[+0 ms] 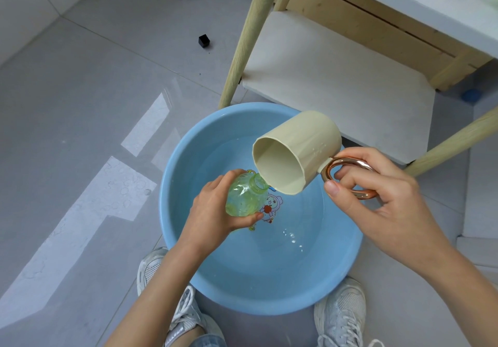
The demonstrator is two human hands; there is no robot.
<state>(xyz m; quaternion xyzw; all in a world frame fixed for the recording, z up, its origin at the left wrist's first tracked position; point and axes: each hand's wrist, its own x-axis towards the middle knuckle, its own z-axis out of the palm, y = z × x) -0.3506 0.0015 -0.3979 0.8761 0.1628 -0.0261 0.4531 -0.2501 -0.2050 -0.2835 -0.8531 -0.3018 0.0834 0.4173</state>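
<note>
Presently, one pouring set-up over a basin on the floor.

- Bottle: green, clear, uncapped. It is tilted with its mouth raised toward the cup, likely so it can take what is poured. The left hand grips its body, fingers and thumb curled round it, above the basin's middle.
- Cup: beige, tipped almost onto its side. Its lip is at the bottle's mouth, touching or very near; no stream can be made out. The right hand pinches the copper handle between thumb and fingers, a grip that leaves the hand clear of the lip and lets the wrist set the tilt.
- Basin: blue, holding shallow water. It sits beneath both vessels, probably to catch spills.
- Hands: apart, each clamped on its own item. The bottle lies in the left hand, well left of the right hand.
- Also present: shelf, shoes.
</note>
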